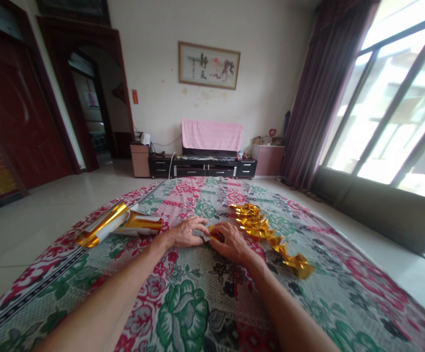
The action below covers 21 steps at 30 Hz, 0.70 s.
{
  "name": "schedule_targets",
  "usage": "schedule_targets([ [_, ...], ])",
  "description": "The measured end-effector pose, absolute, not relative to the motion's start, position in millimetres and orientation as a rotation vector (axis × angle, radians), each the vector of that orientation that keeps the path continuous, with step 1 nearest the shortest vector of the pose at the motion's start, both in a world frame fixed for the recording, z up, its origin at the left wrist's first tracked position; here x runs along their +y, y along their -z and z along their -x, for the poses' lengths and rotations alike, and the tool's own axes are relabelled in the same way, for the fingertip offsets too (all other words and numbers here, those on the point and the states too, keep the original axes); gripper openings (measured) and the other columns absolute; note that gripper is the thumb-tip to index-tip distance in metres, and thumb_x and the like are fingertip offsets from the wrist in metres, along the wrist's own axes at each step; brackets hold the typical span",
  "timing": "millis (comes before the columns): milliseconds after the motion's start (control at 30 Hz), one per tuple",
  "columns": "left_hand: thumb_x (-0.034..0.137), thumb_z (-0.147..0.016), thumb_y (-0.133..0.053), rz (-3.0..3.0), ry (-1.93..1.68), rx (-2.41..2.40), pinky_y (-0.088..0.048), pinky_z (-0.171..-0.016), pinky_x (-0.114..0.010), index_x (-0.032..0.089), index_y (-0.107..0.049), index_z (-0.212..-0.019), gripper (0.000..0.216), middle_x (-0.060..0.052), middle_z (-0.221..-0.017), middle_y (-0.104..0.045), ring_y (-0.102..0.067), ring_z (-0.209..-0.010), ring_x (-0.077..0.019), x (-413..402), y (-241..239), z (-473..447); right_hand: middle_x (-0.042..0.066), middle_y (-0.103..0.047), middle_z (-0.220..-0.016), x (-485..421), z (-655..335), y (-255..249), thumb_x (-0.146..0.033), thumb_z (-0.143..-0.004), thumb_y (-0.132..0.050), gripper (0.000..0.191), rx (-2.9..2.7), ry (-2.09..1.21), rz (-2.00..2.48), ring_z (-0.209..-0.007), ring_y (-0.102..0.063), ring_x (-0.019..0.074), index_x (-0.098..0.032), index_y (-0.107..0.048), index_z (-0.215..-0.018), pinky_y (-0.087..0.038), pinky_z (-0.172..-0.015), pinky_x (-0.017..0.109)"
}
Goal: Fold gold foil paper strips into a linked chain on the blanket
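My left hand [187, 232] and my right hand [231, 242] meet on a flowered cloth [183, 298], fingers pinched together on a small piece of gold foil paper [212, 233] between them. Just right of my right hand runs a row of several folded gold foil pieces [267, 230], stretching from the far middle toward the near right. To the left of my left hand lies a loose stack of gold and white foil sheets [117, 222], curled at the edges.
The cloth covers a surface in a tiled room. A dark TV cabinet [203, 167] with a pink cloth [211, 135] over it stands at the far wall. Large glass doors [392, 112] and a dark curtain [322, 93] are at right, dark wooden doors [18, 107] at left.
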<state>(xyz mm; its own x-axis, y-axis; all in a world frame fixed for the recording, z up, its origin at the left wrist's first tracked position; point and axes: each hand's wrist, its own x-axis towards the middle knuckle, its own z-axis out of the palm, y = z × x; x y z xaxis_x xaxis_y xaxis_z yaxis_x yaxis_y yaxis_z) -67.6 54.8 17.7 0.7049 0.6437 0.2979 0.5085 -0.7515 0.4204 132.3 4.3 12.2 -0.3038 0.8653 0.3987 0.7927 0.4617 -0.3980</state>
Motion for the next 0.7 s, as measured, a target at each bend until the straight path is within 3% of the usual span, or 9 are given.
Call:
schedule_targets([
  [133,0.018,-0.065,-0.065,-2.572,-0.628,0.889,-0.028,-0.104,-0.031,0.024,-0.068,-0.093,0.029,-0.002,-0.128,-0.049,-0.041,-0.120,-0.0192,53.3,-21.4,66.5,0.003,-0.058,-0.103,3.3,-132.1,-13.6,-0.030,-0.071,-0.059,0.019,-2.152,-0.172,1.378,-0.096,-0.051,0.0202,-0.025,-0.063,-0.089,-0.037,-0.085,0.035],
  [267,0.025,-0.069,-0.063,-2.594,-0.594,0.919,-0.024,-0.106,-0.034,0.026,-0.071,-0.085,0.018,-0.001,-0.126,-0.051,-0.040,-0.119,-0.0202,51.6,-21.7,64.3,0.003,-0.058,-0.103,4.0,-133.6,-14.0,-0.029,-0.070,-0.059,0.017,-2.152,-0.192,1.374,-0.097,-0.050,0.0208,-0.024,-0.064,-0.086,-0.037,-0.086,0.035],
  [700,0.031,-0.075,-0.059,-2.661,-0.477,0.886,-0.027,-0.102,-0.030,0.029,-0.071,-0.085,0.017,0.001,-0.126,-0.052,-0.047,-0.111,-0.0175,53.6,-22.7,64.9,0.001,-0.062,-0.096,12.2,-140.4,-13.3,-0.018,-0.080,-0.042,0.026,-2.230,-0.221,1.182,-0.094,-0.053,0.0163,-0.025,-0.067,-0.083,-0.037,-0.086,0.029],
])
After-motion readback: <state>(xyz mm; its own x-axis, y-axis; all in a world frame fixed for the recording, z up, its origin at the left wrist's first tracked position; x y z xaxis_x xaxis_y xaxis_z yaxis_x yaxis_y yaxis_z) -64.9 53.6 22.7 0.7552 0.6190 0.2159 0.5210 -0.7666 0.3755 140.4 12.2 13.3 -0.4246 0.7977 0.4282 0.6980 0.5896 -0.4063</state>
